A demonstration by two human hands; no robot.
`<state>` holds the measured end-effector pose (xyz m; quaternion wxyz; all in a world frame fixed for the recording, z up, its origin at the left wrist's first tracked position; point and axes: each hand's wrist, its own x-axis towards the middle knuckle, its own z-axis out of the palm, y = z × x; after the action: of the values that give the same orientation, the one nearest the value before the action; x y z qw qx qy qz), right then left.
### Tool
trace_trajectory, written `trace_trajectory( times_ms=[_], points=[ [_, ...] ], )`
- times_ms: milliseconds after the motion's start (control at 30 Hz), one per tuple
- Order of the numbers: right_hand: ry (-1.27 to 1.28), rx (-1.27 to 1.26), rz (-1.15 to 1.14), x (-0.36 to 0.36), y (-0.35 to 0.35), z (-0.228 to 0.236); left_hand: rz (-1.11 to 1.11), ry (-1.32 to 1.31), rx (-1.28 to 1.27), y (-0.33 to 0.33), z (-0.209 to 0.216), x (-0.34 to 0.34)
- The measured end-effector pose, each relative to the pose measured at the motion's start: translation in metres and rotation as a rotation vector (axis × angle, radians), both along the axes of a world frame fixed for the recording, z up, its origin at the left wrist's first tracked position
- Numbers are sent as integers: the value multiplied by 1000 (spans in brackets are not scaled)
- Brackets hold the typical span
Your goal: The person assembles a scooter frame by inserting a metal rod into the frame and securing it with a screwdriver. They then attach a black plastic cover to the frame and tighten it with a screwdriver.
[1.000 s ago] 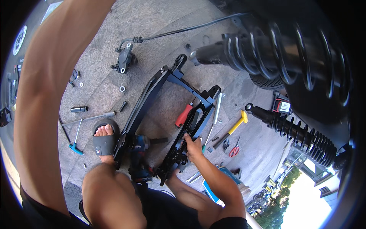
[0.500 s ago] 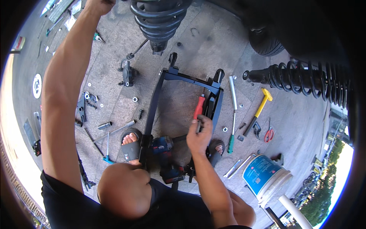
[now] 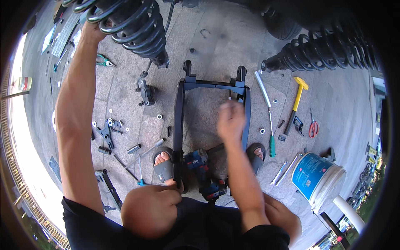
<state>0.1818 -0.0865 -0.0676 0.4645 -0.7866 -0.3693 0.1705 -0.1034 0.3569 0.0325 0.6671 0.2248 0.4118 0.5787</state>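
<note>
My left hand (image 3: 93,32) is raised at the far left beside and behind a black coil-spring shock absorber (image 3: 137,27). The coils cover most of its fingers, so its grip is hidden. A black U-shaped metal frame (image 3: 179,112) stands upright between my feet. At the inner side of its right arm, my right hand (image 3: 231,121) is curled and blurred by motion. It covers the place where a red screwdriver handle showed earlier, and a thin metal shaft (image 3: 229,95) juts out past the fingers. A blue and black cordless power tool (image 3: 196,161) rests by the near end of the frame.
Left lie a caliper-like black part (image 3: 145,92), pliers (image 3: 104,61), sockets and loose hardware. To the right are a yellow hammer (image 3: 297,100), a green-handled screwdriver (image 3: 272,146), red-handled scissors (image 3: 313,129), wrenches (image 3: 285,171) and a tipped blue-white bucket (image 3: 310,177). Another shock absorber (image 3: 321,52) hangs at far right.
My view has shifted, and the near shock absorber now sits further left. My right hand has moved up over the red handle, hiding it. My left hand is now partly behind the coils.
</note>
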Motion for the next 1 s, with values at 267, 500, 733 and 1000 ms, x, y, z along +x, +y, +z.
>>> trace_trajectory(
  times_ms=[267,500,733,1000],
  points=[
    [-674,-748,18,186,6,-42,-45,-41,57,-4,7,2],
    [-236,-371,266,190,37,-57,-233,-89,174,-10,3,-3],
    [-243,-554,328,240,-7,-47,-999,-229,505,-10,7,-12],
    [-251,-642,72,283,-67,-56,-1289,-205,659,-16,11,-19]
  ],
)
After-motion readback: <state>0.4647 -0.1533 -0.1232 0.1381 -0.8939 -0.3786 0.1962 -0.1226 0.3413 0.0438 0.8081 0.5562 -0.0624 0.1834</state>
